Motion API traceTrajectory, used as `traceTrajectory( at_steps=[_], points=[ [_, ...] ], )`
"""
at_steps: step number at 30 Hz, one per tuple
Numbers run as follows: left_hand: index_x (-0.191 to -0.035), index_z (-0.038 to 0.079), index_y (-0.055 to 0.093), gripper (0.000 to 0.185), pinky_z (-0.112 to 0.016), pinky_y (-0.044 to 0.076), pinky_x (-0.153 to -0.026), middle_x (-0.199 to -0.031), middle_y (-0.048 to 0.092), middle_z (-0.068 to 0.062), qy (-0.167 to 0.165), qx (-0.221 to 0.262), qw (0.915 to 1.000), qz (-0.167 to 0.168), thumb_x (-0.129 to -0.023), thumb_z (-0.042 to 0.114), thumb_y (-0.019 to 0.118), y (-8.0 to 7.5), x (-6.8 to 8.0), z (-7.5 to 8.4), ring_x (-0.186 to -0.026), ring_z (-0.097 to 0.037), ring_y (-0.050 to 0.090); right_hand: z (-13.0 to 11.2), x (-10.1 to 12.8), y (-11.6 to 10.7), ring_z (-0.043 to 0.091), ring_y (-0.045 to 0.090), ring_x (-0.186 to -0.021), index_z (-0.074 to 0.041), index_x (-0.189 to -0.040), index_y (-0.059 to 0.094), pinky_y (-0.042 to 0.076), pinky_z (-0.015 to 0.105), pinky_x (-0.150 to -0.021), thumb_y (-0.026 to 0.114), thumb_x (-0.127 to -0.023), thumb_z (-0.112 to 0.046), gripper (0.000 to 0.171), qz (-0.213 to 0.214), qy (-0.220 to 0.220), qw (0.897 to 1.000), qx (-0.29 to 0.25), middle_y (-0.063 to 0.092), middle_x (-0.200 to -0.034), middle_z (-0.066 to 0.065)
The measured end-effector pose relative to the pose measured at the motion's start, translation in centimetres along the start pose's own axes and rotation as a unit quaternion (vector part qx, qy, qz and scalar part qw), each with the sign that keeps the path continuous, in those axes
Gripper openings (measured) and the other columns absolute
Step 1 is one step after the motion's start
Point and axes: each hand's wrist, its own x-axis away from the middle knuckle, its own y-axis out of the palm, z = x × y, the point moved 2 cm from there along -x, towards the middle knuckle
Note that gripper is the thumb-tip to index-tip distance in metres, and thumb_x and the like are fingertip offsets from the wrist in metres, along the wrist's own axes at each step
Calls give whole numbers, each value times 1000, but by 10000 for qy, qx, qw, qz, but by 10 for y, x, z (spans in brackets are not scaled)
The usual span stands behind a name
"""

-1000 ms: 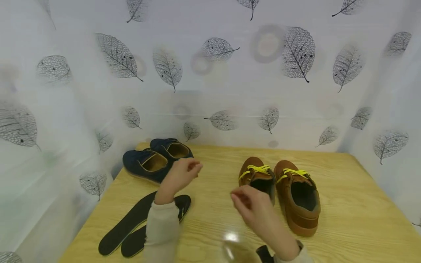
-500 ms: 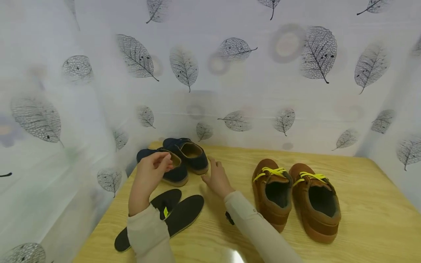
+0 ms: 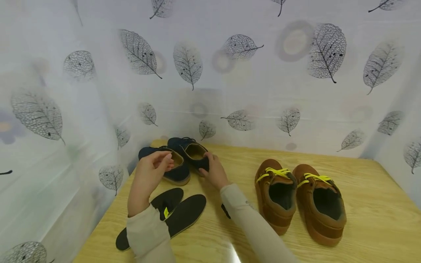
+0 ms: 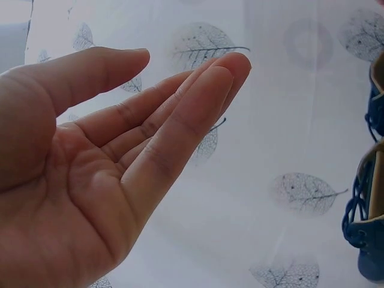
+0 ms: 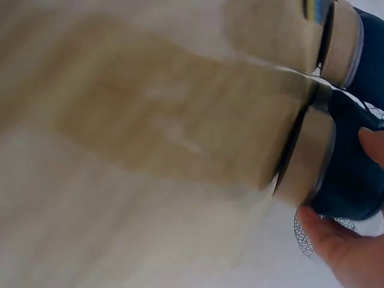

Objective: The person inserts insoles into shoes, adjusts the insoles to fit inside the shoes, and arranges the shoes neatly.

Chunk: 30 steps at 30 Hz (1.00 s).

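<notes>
At the back left of the wooden table stands a pair of navy shoes with tan insides. My right hand point(image 3: 215, 171) grips the heel of the right navy shoe point(image 3: 202, 164); in the right wrist view its fingers lie on either side of the dark blue heel point(image 5: 351, 180). My left hand point(image 3: 149, 173) hovers in front of the left navy shoe point(image 3: 180, 175), hiding part of it. In the left wrist view that hand point(image 4: 102, 162) holds nothing, its fingers extended and loosely bent, thumb apart. Two black insoles point(image 3: 187, 213) lie below it, one partly over the other.
Two brown shoes point(image 3: 283, 219) with yellow laces stand side by side on the right of the wooden table point(image 3: 368, 204). A white curtain point(image 3: 210, 98) with leaf prints closes off the back and sides. A small dark object point(image 3: 225, 210) shows beside the right sleeve.
My right hand has moved left from beside the brown shoes to the right navy shoe's heel and taken hold of it. The left hand has shifted left. The view has turned left.
</notes>
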Motion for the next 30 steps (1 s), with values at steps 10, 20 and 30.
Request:
traceTrajectory(
  at_steps=[10, 20, 30],
  points=[
    [-121, -4, 61, 33, -33, 54, -79, -101, 68, -18, 16, -241, 9995, -180, -100, 20, 52, 7, -3, 4, -90, -28, 68, 2, 9, -8, 33, 58, -88, -4, -107, 38, 49, 45, -79, 83, -75, -12, 56, 534, 241, 9982, 82, 50, -103, 18],
    [-132, -10, 48, 47, -49, 47, -90, -119, 61, -25, -981, -1103, 9766, -1564, -102, 25, 49, 37, -13, -3, -94, -30, 67, -13, 37, -28, 27, 54, -71, -3, -98, 38, 47, 39, -62, 86, -71, -16, 56, 655, 611, 9940, 629, 46, -88, 12],
    [-130, -19, 43, 57, -47, 48, -88, -102, 65, -25, -1284, -1662, 9468, -2439, -102, 30, 48, 90, -31, -15, -83, -31, 67, -45, 80, -54, 29, 55, -61, 3, -101, 39, 48, 36, -51, 87, -71, -22, 62, 731, 668, 9839, 1489, 49, -84, 17]
  ],
)
